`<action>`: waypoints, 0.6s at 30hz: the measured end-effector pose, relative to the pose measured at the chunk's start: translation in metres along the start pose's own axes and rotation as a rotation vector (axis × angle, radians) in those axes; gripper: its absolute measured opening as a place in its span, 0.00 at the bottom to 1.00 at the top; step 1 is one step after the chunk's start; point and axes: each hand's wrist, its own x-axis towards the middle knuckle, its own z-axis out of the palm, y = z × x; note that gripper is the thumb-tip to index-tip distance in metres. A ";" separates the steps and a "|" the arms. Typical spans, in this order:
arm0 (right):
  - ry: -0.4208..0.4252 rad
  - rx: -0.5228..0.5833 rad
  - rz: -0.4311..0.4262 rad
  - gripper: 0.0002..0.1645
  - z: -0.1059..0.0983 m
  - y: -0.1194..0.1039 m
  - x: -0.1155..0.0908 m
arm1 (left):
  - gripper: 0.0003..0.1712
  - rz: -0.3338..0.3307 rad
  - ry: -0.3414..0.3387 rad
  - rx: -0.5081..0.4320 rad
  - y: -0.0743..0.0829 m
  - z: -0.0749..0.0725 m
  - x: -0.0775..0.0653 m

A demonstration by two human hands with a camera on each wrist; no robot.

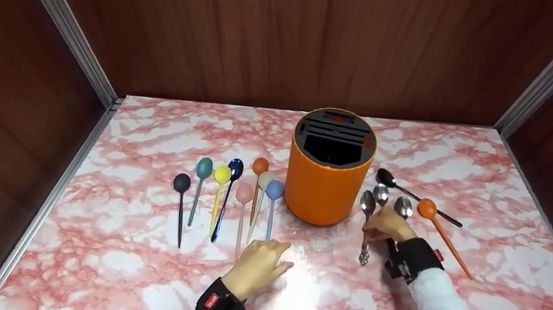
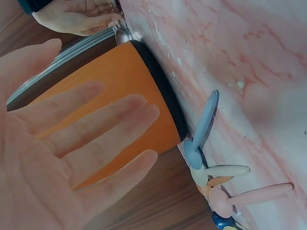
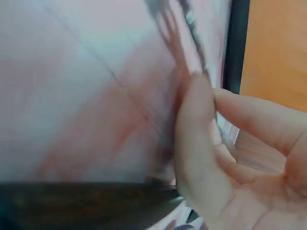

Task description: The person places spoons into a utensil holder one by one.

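Note:
My right hand (image 1: 390, 226) pinches the handle of a silver spoon (image 1: 368, 204) with an ornate end, right of the orange utensil holder (image 1: 323, 191). Up close in the right wrist view, thumb and finger meet on that thin metal handle (image 3: 195, 38). Two more silver spoons lie by this hand, one bowl (image 1: 381, 194) behind it and another bowl (image 1: 403, 207) to its right; their handles are partly hidden. Over the table's front, my left hand (image 1: 258, 266) holds nothing, its fingers extended near the pink spoon (image 1: 244, 194) and the periwinkle spoon (image 1: 274, 191).
The holder has a black slotted top (image 1: 336, 136). Left of it several coloured spoons lie in a loose row, among them a yellow spoon (image 1: 222, 175) and a teal spoon (image 1: 204, 168). A black spoon (image 1: 387, 178) and an orange spoon (image 1: 428, 209) lie at right. Wooden panels (image 1: 293, 38) enclose the marbled table.

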 end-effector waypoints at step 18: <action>-0.110 0.396 -0.052 0.03 0.008 0.018 -0.028 | 0.18 -0.059 -0.043 -0.266 0.016 -0.001 0.021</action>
